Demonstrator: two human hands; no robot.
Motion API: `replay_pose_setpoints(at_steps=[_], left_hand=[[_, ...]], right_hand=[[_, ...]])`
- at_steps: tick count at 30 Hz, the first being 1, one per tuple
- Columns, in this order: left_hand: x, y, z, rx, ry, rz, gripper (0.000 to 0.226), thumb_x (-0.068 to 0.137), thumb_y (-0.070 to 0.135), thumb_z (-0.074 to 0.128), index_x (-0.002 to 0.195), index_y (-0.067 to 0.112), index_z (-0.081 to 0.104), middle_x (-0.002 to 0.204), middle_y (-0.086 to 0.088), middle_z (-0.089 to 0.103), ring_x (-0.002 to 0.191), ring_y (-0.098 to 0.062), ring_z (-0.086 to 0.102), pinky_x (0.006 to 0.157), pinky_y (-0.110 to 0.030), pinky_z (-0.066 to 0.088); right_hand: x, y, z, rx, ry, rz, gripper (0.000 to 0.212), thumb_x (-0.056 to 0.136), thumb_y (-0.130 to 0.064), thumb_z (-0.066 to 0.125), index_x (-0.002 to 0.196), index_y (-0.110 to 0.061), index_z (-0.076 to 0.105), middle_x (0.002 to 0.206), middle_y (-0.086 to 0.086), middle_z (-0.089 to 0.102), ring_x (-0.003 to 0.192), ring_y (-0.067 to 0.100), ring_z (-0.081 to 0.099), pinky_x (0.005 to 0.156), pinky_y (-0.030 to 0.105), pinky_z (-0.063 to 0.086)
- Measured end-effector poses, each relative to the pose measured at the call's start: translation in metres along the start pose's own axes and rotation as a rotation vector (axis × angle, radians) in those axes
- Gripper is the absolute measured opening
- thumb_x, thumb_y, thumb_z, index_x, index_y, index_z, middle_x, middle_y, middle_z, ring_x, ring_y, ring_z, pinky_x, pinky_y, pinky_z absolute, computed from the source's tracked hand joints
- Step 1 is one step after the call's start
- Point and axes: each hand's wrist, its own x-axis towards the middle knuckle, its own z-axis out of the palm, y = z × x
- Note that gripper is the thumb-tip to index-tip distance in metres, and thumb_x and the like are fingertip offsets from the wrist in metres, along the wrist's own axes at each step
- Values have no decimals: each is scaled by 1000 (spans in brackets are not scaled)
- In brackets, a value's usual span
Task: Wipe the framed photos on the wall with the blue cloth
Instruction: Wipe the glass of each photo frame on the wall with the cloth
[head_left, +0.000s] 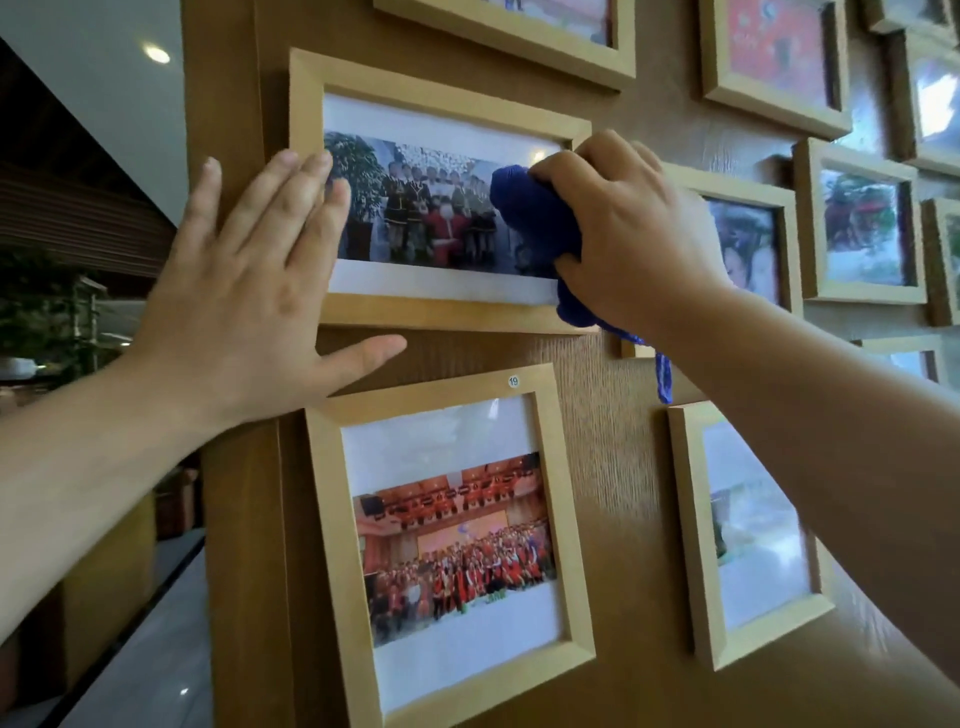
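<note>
Two hands on it: left hand (249, 291) flat and open steadies the frame (395, 98) so the right hand (634, 234), bunched around the cloth (524, 208), can scrub.

A brown wooden wall panel (613, 467) fills most of the view. Left of the panel, high up, a round ceiling light (157, 54) glows; lower, green plants (47, 306) stand in the dim room.

A wood-panelled wall (623, 467) fills the view; left of the hands, a recessed ceiling light (157, 54) glows above possibly dim greenery (47, 312).
</note>
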Motion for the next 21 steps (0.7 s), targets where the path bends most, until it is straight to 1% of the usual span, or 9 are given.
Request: replay_pose_setpoints(at_steps=[3, 7, 8, 9, 11, 12, 15, 18, 21], left_hand=[[5, 23, -3, -26, 36, 35, 101, 83, 75, 33, 150, -1, 22, 161, -22, 20, 150, -34, 15, 119, -61, 7], [18, 62, -4, -69, 60, 97, 100, 84, 75, 30, 150, 0, 21, 161, -21, 20, 150, -33, 15, 120, -59, 9], [22, 71, -3, -90, 65, 104, 101, 84, 76, 30, 150, 0, 20, 161, -21, 21, 150, -33, 16, 120, -59, 11], [26, 81, -2, -116, 78, 110, 101, 84, 76, 30, 150, 0, 20, 161, -21, 22, 150, -33, 17, 120, -58, 12], [32, 99, 3, -160, 104, 133, 100, 85, 76, 31, 150, 0, 21, 159, -22, 24, 149, -33, 19, 120, -58, 13], [35, 108, 6, -183, 118, 144, 99, 85, 75, 32, 149, -1, 22, 159, -23, 26, 148, -34, 20, 119, -59, 14], [36, 132, 10, -278, 189, 177, 97, 86, 72, 37, 148, -2, 25, 157, -23, 29, 147, -35, 25, 118, -61, 16], [31, 149, 6, -354, 173, 199, 99, 85, 72, 34, 149, -2, 23, 159, -23, 26, 147, -35, 23, 118, -61, 14], [19, 161, 0, -413, 185, 241, 99, 87, 73, 30, 150, -3, 21, 159, -24, 24, 148, -35, 22, 117, -62, 15]], right_hand=[[-6, 15, -4, -7, 4, -84, 48, 80, -16, 64, 126, -12, 52, 116, 16, 54, 104, 35, 50, 62, 36, 35], [-22, 37, -13, 3, -9, -89, 43, 83, -17, 60, 125, -12, 53, 114, 15, 55, 101, 35, 50, 64, 45, 48], [-28, 42, -17, 6, -14, -95, 41, 84, -19, 58, 125, -13, 53, 113, 14, 56, 101, 35, 51, 65, 45, 48], [-36, 49, -23, -4, -21, -100, 41, 84, -20, 58, 124, -13, 54, 112, 14, 56, 100, 35, 52, 64, 42, 46], [-51, 62, -37, -63, -40, -95, 42, 81, -15, 61, 123, -13, 55, 110, 13, 58, 99, 34, 53, 61, 37, 41], [-59, 68, -45, -95, -58, -87, 43, 79, -12, 62, 122, -12, 56, 110, 12, 58, 99, 33, 53, 60, 37, 41], [-79, 78, -73, -197, -144, -66, 45, 71, -6, 59, 116, -13, 59, 106, 11, 59, 95, 34, 54, 57, 34, 37], [-95, 78, -99, -309, -243, -77, 43, 72, -6, 62, 115, -13, 60, 105, 11, 60, 94, 34, 55, 58, 34, 39], [-110, 63, -128, -408, -318, -63, 42, 75, -10, 67, 116, -14, 60, 105, 10, 61, 94, 34, 57, 62, 35, 40]])
